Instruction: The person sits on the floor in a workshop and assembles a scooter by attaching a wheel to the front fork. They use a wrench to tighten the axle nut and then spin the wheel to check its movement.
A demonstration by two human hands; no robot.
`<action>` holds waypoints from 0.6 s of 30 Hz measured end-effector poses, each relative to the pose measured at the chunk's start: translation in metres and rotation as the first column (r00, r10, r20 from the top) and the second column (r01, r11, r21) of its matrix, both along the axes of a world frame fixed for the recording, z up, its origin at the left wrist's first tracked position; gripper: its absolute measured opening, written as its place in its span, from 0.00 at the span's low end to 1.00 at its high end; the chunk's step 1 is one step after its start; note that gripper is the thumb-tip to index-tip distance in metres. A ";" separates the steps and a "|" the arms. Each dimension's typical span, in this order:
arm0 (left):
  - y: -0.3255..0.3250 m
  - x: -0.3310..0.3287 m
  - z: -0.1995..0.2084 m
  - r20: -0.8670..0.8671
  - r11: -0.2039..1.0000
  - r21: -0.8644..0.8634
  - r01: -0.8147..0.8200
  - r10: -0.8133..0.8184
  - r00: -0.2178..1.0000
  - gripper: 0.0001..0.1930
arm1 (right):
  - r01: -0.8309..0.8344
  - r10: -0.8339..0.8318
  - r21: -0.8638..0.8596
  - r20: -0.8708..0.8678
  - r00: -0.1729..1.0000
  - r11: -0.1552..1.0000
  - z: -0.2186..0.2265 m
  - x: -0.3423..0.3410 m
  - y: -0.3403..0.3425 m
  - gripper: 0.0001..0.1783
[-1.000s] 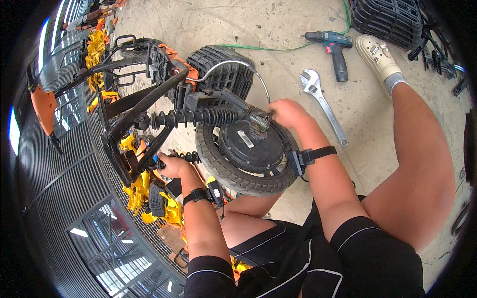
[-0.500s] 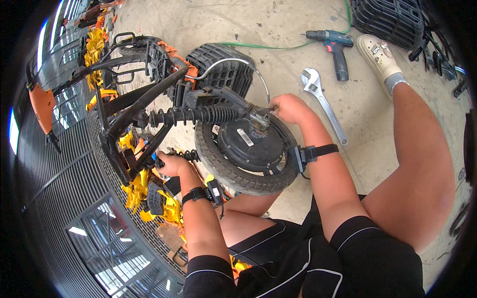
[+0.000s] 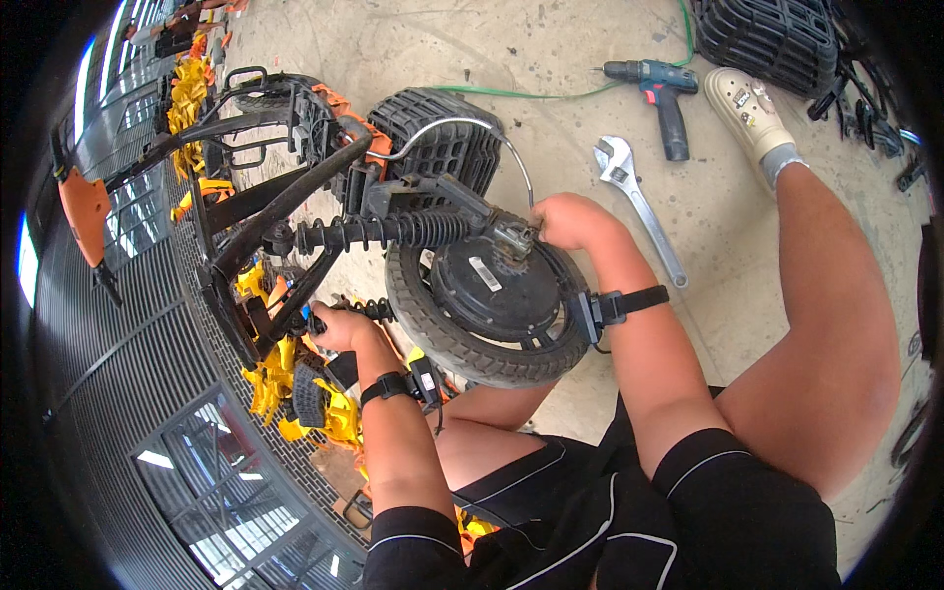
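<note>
The left hand (image 3: 339,327) clamps its fingers round one end of a coil-spring shock absorber (image 3: 378,309) beside the hub-motor wheel (image 3: 503,307), the right hand (image 3: 575,222) bunches its fingers at the axle (image 3: 531,234), their grip too hidden to tell, and an adjustable wrench (image 3: 639,205), then a cordless drill (image 3: 670,116), lie beyond on the concrete floor (image 3: 560,49).

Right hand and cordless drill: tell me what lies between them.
The head view shows the adjustable wrench lying on the floor between the right hand and the cordless drill.
</note>
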State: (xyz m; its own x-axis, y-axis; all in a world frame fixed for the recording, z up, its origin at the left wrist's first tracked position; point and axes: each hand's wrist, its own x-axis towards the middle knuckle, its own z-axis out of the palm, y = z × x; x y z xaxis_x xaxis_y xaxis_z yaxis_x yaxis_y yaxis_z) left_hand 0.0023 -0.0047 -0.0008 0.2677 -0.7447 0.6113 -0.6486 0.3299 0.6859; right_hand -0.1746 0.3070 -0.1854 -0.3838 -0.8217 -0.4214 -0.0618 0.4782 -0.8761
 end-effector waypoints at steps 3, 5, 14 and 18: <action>0.007 -0.003 0.003 0.042 1.000 -0.004 -0.027 0.027 0.999 0.26 | -0.048 0.050 0.040 -0.031 0.998 0.998 0.007 -0.001 -0.004 0.17; 0.000 0.003 0.000 0.029 0.999 -0.031 0.013 -0.012 1.000 0.25 | 0.026 -0.026 0.006 -0.032 0.999 1.000 0.003 0.004 -0.002 0.17; 0.003 -0.001 0.001 -0.009 0.999 -0.016 0.049 -0.049 0.999 0.25 | 0.145 -0.145 -0.064 0.002 0.989 0.987 -0.012 0.010 -0.001 0.15; 0.004 -0.001 0.002 0.026 1.000 -0.018 0.016 -0.015 1.000 0.26 | 0.132 -0.133 -0.046 -0.024 0.991 0.990 -0.009 0.005 0.001 0.16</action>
